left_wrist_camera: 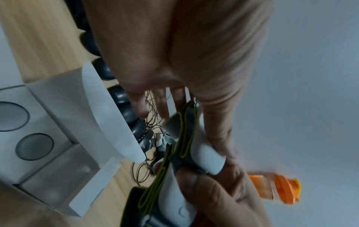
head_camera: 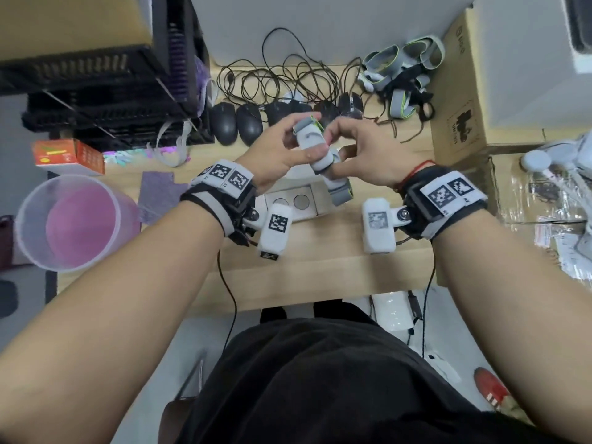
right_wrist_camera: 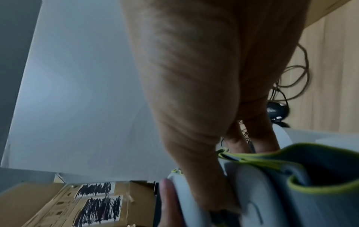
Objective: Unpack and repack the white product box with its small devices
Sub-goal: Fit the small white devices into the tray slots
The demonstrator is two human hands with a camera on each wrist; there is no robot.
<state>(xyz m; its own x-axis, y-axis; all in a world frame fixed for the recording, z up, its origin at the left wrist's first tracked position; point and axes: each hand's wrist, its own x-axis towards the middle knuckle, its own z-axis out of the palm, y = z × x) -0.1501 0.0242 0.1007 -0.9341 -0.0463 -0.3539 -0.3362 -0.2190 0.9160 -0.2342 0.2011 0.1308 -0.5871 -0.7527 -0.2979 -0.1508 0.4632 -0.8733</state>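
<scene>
Above the open white product box [head_camera: 315, 200] both hands hold small white devices with grey, green-edged straps. My left hand [head_camera: 285, 145] grips the upper device [head_camera: 308, 140], thumb on its face. My right hand [head_camera: 358, 145] pinches the lower device [head_camera: 323, 162], and a folded strap [head_camera: 341, 192] hangs from it over the box. In the left wrist view, the left thumb lies along one device [left_wrist_camera: 205, 159], the right thumb presses the other [left_wrist_camera: 174, 199], and the box tray [left_wrist_camera: 48, 122] shows two round recesses. The right wrist view shows a device [right_wrist_camera: 242, 192] and strap [right_wrist_camera: 310, 176] close up.
Several black mice [head_camera: 224, 123] with tangled cables [head_camera: 278, 78] lie behind the hands. More strapped devices [head_camera: 400, 68] are piled at back right beside a cardboard box [head_camera: 480, 91]. A clear plastic cup [head_camera: 70, 222], an orange carton [head_camera: 67, 155] and black crates [head_camera: 96, 91] stand left.
</scene>
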